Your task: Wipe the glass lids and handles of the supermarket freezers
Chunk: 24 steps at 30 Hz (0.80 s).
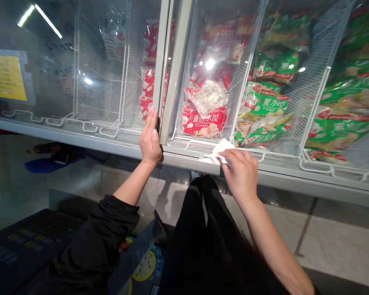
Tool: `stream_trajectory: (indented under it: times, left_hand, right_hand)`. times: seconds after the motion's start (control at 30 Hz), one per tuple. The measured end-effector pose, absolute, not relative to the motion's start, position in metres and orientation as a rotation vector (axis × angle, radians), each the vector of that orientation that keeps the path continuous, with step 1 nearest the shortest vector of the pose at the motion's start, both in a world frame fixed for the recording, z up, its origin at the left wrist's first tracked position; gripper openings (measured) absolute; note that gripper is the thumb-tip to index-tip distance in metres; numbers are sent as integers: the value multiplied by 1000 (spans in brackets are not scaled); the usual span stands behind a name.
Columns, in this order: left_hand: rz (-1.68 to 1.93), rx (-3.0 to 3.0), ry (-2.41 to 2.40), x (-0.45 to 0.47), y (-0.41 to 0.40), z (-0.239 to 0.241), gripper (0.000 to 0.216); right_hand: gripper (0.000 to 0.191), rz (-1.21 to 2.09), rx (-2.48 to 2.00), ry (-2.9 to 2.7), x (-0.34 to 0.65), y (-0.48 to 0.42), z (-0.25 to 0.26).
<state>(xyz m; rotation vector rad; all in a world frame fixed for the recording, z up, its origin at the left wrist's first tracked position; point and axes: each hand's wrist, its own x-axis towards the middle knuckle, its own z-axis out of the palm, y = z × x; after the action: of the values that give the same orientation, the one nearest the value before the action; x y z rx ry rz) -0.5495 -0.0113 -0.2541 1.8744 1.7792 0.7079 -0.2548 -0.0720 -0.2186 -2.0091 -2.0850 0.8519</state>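
Observation:
My left hand (150, 141) lies with its fingers stretched out against the edge of the freezer's sliding glass lid, by the lid frame (163, 73). In my right hand (241, 170) is a folded white wipe (223, 148), pinched between thumb and fingers at the freezer's front rim (184, 160). Whether the wipe is paper or cloth I cannot tell. Just beyond it, a red bag of frozen dumplings (204, 121) lies in a white wire basket. Green dumpling bags (266, 102) fill the basket to its right.
More green bags (341, 127) lie at the far right. A yellow notice (6, 78) is stuck on the left glass. White basket hooks (329, 170) hang over the front rim. Below, a dark box (33, 241) stands on the tiled floor at left, near a blue object (49, 164).

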Motion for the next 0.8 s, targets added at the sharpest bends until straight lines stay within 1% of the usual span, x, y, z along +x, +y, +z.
stream_trajectory:
  times: [0.07, 0.13, 0.23, 0.37, 0.53, 0.67, 0.8]
  left_hand:
    - [682, 1871, 1817, -549, -12, -253, 65]
    - [651, 1875, 1843, -548, -11, -253, 66]
    - [605, 1903, 1848, -547, -10, -253, 67]
    - [570, 1928, 1856, -546, -9, -254, 68]
    - [591, 1929, 1875, -547, -10, -252, 69]
    - [669, 1880, 1831, -545, -12, -250, 66]
    - [797, 1711, 1862, -553, -15, -254, 65]
  right_hand:
    - [22, 736, -2110, -1968, -230, -81, -219]
    - [20, 690, -2159, -1883, -218, -88, -221]
    - [24, 787, -2110, -1880, -225, -87, -225]
    - [30, 993, -1877, -2028, -272, -72, -231]
    - [27, 1148, -1662, -2290, -347, -42, -231]
    - [28, 1158, -1594, -2398, -390, -25, -229]
    - [23, 1153, -1554, -2379, -416, -14, -231]
